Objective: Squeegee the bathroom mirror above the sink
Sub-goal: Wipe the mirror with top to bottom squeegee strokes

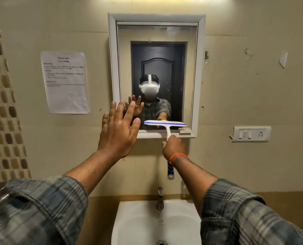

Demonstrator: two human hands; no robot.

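Here, a white-framed mirror [156, 32] hangs on a beige tiled wall above a white sink [129, 223] with a metal tap [159, 198]. The person's left hand [118, 133] is raised flat, fingers spread, at the mirror's lower left corner. Their right hand [174, 147] is wrapped around the handle of a white and blue squeegee [164, 123], whose blade lies level across the bottom of the glass.

Both arms extended forward, plaid sleeves pushed up the forearms. Left hand [118, 131] open, fingers spread, palm facing the mirror [156, 32] at its lower left corner. Right hand [173, 147] fisted just below the mirror's bottom edge, orange band on wrist.
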